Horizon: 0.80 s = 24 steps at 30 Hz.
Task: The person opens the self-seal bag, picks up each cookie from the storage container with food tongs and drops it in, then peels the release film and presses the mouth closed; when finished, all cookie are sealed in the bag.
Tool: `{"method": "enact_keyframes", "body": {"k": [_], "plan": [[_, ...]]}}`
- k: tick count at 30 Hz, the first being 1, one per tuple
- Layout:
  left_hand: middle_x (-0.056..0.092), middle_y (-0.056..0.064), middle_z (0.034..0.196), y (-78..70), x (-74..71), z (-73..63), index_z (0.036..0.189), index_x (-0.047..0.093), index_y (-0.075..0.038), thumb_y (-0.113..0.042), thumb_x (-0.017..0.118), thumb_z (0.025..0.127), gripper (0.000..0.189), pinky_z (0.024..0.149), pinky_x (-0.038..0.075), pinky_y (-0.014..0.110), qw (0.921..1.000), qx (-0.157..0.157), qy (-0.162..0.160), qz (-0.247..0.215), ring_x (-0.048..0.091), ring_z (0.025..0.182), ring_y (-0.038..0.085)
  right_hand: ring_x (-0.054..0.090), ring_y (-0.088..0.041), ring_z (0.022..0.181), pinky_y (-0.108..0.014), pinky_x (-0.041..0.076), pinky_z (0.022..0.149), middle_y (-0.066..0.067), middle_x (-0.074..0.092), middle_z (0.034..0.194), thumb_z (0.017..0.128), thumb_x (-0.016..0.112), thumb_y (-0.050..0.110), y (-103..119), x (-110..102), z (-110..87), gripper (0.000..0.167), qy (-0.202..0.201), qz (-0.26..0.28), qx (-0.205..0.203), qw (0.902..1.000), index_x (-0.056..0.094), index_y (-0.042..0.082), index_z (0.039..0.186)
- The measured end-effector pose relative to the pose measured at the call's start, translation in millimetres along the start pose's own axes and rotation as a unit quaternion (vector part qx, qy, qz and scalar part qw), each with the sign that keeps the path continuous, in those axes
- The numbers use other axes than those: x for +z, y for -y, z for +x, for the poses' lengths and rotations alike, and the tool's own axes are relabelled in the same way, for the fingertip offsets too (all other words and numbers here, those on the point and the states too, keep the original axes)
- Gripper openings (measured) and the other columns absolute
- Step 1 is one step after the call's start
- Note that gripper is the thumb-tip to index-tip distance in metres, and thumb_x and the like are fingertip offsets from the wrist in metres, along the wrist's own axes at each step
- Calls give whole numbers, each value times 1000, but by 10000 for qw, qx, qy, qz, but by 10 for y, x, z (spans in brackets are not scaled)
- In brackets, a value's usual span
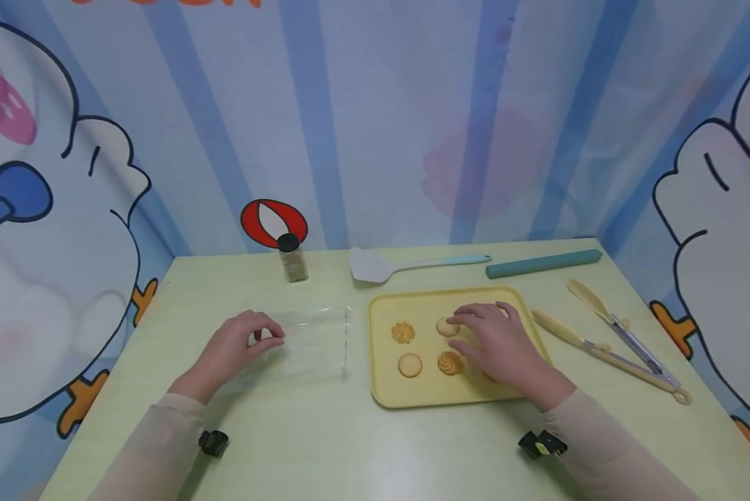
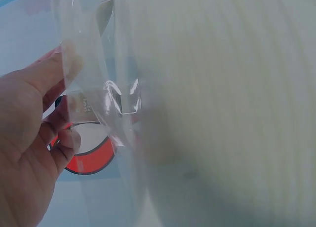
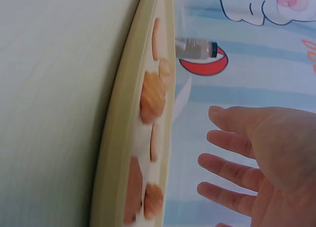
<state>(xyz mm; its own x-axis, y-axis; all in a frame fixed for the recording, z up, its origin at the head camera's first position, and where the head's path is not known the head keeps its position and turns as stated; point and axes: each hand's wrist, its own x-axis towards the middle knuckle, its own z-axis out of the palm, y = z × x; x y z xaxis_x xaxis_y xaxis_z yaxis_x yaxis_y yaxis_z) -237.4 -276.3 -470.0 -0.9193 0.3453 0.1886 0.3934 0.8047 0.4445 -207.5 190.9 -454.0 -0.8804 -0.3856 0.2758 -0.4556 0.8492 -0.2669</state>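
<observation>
The left hand (image 1: 237, 346) pinches a clear plastic bag (image 1: 315, 341) left of the yellow tray (image 1: 426, 309), while the right hand (image 1: 497, 348), fingers spread and holding nothing, hovers over the tray's cookies (image 1: 410, 365), which probably need a light rim grip.

So there's a clear plastic bag (image 1: 317, 351), crinkly and see-through, pinched at its left edge by the left hand (image 1: 234, 348). Just beside it sits a flat yellow tray (image 1: 425, 391) of golden cookies: one flower-shaped (image 1: 403, 332), one swirly (image 1: 449, 362), a plain round one (image 1: 410, 365), and another round one (image 1: 447, 327) partly behind the right hand (image 1: 497, 344), which hovers over the tray, fingers spread.
</observation>
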Motion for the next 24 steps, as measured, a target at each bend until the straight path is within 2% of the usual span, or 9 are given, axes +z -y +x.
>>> {"method": "enact_keyframes", "body": {"k": [5, 11, 17, 24], "plan": [[70, -11, 96, -6, -16, -14, 98, 76, -25, -20, 83, 88, 13, 73, 47, 29, 10000, 91, -24, 27, 54, 83, 12, 60, -37, 125, -65, 38, 107, -12, 69, 128, 91, 81, 26, -213, -168, -237, 33, -453, -48, 113, 9989, 75, 11, 119], [70, -12, 95, -9, -3, -32, 98, 77, -24, -20, 83, 89, 12, 73, 47, 28, 9999, 118, -6, 1, 55, 83, 12, 58, -43, 122, -64, 45, 99, -18, 67, 127, 88, 83, 19, -567, -333, -522, 33, -932, -37, 454, 9946, 74, 6, 117], [70, -12, 96, -24, -9, -43, 98, 78, -24, -20, 83, 89, 12, 74, 47, 30, 10000, 71, -20, 39, 54, 83, 11, 55, -51, 121, -70, 42, 96, -25, 61, 133, 91, 81, 23, -959, -523, -768, 48, -834, -38, 1039, 9911, 65, 3, 131], [70, -13, 96, -27, -2, -21, 98, 76, -25, -21, 83, 89, 12, 75, 47, 30, 9999, 146, -10, 71, 54, 83, 10, 45, -58, 127, -72, 39, 94, -34, 49, 143, 92, 77, 44, -1408, -685, -1004, 73, -541, -65, 1790, 9823, 52, -1, 143]]}}
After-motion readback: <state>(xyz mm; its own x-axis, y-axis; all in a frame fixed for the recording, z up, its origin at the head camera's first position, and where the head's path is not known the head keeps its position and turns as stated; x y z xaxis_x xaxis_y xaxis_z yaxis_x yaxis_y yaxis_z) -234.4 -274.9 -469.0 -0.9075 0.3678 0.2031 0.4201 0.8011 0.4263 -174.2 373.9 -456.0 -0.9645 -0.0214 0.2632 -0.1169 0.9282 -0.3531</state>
